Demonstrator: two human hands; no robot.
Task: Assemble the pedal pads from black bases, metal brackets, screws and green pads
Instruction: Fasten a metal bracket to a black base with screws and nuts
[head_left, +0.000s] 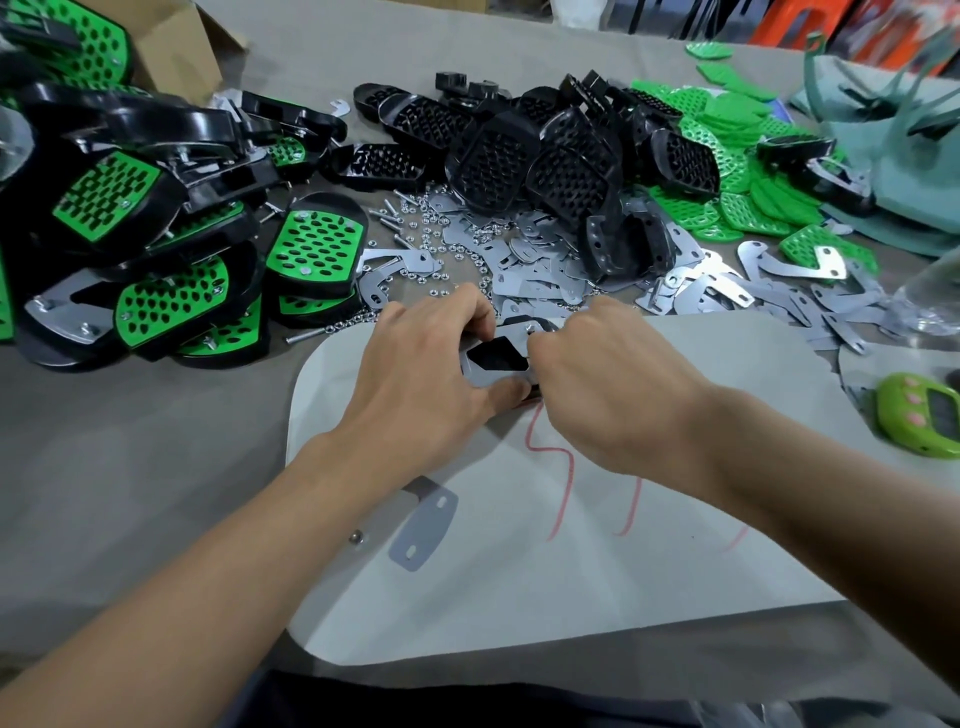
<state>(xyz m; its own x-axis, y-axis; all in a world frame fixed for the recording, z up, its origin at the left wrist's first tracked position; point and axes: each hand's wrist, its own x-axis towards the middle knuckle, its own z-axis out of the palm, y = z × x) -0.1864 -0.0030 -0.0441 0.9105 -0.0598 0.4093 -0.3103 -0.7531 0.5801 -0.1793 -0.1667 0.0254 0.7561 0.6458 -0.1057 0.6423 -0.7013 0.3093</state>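
Note:
My left hand (421, 384) and my right hand (608, 384) meet over a metal bracket (480, 375) laid on a black base (497, 354), at the far edge of the pale work board (571, 571). The left fingers clamp the bracket and base from the left. The right fingertips pinch at a small screw (530, 327) near the bracket's top corner. A loose bracket (423, 530) and a small nut (356, 538) lie on the board under my left forearm. Black bases (524, 156), green pads (737, 156), brackets (701, 291) and screws and nuts (421, 218) lie in heaps beyond.
Finished green-and-black pedals (156, 234) are piled at the left, in front of a cardboard box (176, 47). A green timer (919, 415) sits at the right edge, with a clear plastic item (930, 291) behind it. Teal fabric (883, 104) lies at the far right.

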